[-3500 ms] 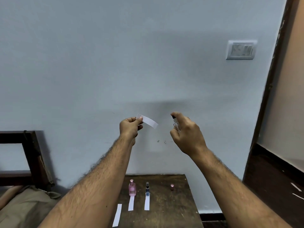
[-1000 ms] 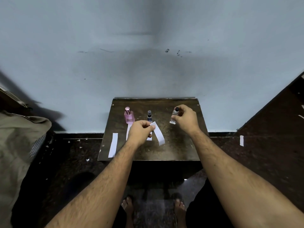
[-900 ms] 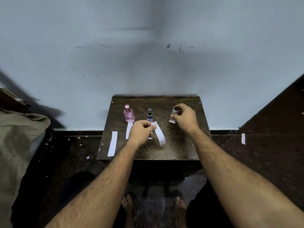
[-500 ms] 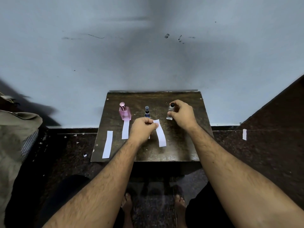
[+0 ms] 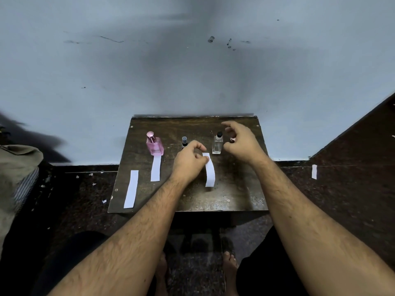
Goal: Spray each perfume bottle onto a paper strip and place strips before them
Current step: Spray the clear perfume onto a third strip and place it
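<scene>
A: Right hand (image 5: 240, 144) let go of clear square glass bottle (image 5: 217, 143), now standing on dark wooden bench (image 5: 192, 199); grip loose, empty.

B: Left hand (image 5: 189, 161)?

A: Pinches white paper strip (image 5: 209, 171) top end, just before bottle. Light, floppy; hold by end.

I see a pink bottle (image 5: 154, 145), a clear black-capped bottle (image 5: 217, 143), white paper strips (image 5: 209, 172) and a dark brown table (image 5: 233, 189).
</scene>
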